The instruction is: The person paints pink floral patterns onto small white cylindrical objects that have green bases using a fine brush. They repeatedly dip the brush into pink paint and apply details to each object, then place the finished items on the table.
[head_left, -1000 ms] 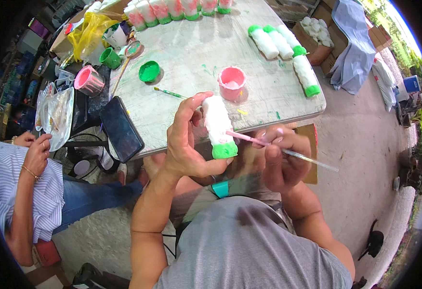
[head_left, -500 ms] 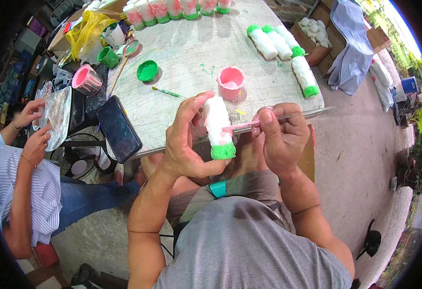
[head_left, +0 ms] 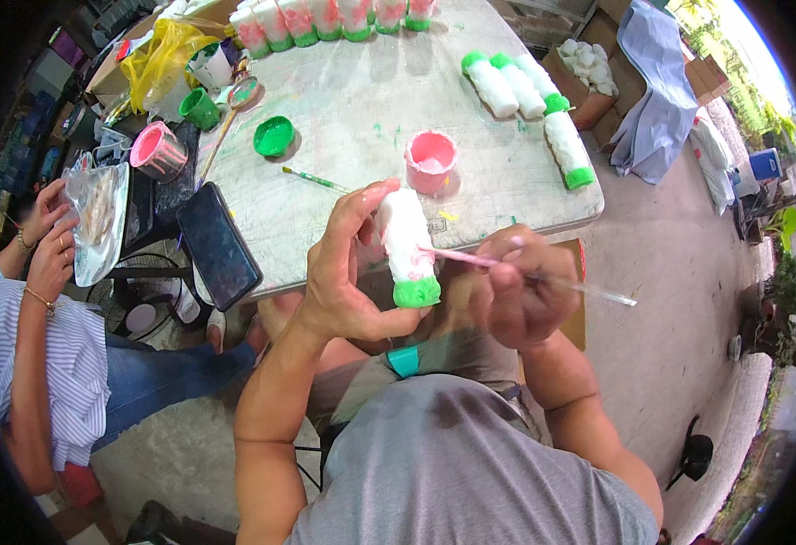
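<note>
My left hand [head_left: 339, 272] grips a white, bumpy cylinder [head_left: 407, 238] with a green-painted end toward me and pink patches on its side. Its fingers wrap the left side and the thumb supports the green end. In my right hand [head_left: 527, 289], slightly blurred, is a thin paintbrush [head_left: 467, 258] with pink on its front part and a clear handle end. The brush tip touches the cylinder's right side. Just beyond the cylinder stands a small pink paint cup [head_left: 432, 163] on the table.
On the worn white table [head_left: 353, 118] lie a green paint lid [head_left: 274, 136], a green-tipped brush [head_left: 314, 179] and a black phone [head_left: 219, 245]. White-and-green cylinders [head_left: 492, 85] stay at right, pink-painted ones [head_left: 325, 18] at the back. Another person's hands [head_left: 53, 227] hold a plastic packet at left.
My right hand has turned, tilting the brush so its handle end points lower and its tip sits higher on the cylinder. The left hand keeps its hold. The whole view shifted slightly.
</note>
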Motion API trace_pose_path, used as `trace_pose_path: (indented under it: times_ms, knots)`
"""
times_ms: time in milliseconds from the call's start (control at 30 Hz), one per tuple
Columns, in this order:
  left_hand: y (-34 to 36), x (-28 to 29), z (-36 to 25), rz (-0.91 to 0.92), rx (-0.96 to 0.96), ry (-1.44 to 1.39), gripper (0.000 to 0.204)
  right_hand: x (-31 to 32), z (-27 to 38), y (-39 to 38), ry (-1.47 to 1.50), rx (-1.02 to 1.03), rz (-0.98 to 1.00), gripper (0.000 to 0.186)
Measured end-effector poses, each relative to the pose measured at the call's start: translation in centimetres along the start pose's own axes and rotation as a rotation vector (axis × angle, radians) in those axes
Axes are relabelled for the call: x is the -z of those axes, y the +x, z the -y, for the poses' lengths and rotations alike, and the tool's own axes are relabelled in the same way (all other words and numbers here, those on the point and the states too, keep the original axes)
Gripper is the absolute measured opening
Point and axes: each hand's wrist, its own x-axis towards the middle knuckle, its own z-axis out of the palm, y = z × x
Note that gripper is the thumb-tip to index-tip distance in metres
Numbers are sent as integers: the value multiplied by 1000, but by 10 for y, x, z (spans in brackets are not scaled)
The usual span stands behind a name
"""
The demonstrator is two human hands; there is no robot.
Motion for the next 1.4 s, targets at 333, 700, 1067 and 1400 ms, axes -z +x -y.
trace_pose_path:
  times_ms: [333, 700, 1067, 1400]
  knots:
    - [-2, 5, -1, 41, 70, -35, 113, 6, -27, 125, -523, -288, 439, 23]
    - [-1, 5, -1, 21, 49, 0, 113, 18, -21, 134, -368, -357, 472, 17]
    - [-1, 2, 2, 6, 30, -39, 113, 50, -5, 109, -335, -248, 322, 12]
    - [-3, 2, 1, 31, 95, -45, 112, 34, -40, 69, -202, -553, -95, 22]
